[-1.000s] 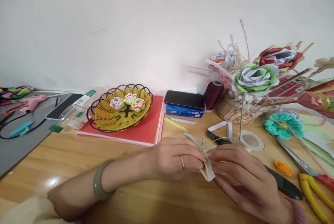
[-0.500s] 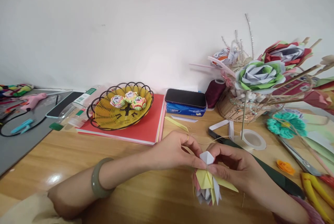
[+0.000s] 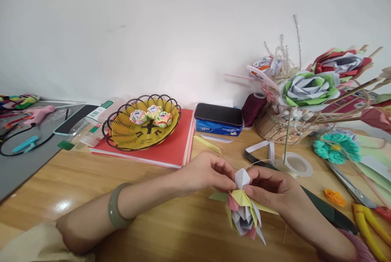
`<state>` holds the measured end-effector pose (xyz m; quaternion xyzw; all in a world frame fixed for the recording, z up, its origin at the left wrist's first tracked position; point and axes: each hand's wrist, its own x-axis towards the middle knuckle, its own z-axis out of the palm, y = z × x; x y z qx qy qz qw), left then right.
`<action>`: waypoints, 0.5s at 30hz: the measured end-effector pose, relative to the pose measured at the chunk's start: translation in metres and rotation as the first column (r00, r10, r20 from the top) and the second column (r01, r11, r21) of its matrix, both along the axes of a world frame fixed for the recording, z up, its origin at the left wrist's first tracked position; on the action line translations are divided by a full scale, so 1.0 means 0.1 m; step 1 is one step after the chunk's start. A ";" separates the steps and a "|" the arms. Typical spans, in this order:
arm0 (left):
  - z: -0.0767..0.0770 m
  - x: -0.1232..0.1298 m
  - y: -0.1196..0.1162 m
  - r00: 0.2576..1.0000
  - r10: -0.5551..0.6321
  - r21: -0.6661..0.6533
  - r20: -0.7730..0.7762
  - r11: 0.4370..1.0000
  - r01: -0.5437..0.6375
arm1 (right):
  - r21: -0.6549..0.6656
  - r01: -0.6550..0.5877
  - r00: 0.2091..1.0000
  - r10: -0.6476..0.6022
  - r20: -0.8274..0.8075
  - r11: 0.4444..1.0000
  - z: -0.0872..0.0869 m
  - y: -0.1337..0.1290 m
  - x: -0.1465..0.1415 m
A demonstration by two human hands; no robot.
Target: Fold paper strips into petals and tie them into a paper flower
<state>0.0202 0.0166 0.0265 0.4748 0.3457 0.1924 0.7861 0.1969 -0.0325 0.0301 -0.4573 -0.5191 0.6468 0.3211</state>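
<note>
A folded paper flower (image 3: 244, 213) in white, yellow, pink and grey hangs between my hands over the wooden table. My left hand (image 3: 210, 174) pinches its upper left side, beside a white folded piece (image 3: 242, 178) at the top. On the other side my right hand (image 3: 271, 186) grips the flower near the same white piece, thumb toward me. Pale green and yellow paper strips stick out to the left and right of the flower. A thin thread runs behind the fingers.
A yellow basket (image 3: 143, 129) with small paper flowers rests on red paper (image 3: 174, 148). A phone (image 3: 217, 114) lies on a blue packet. At right are a tape roll (image 3: 295, 164), scissors (image 3: 348, 184), yellow-handled pliers (image 3: 363, 229) and a flower arrangement (image 3: 310, 87).
The flower has tilted, showing more of its grey centre and pink petals. My left fingertips have drawn slightly back from the white piece. A green strip now shows at left.
</note>
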 end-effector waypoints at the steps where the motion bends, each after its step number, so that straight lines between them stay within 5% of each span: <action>1: 0.00 0.00 0.00 1.000 -0.004 -0.006 -0.002 1.000 0.004 | 0.005 0.013 1.000 -0.013 0.002 1.000 0.00 0.00 0.00; 15: 0.05 0.03 -0.05 0.997 0.067 0.033 -0.030 0.997 -0.066 | 0.057 0.089 0.994 -0.092 0.050 0.994 -0.05 -0.01 -0.03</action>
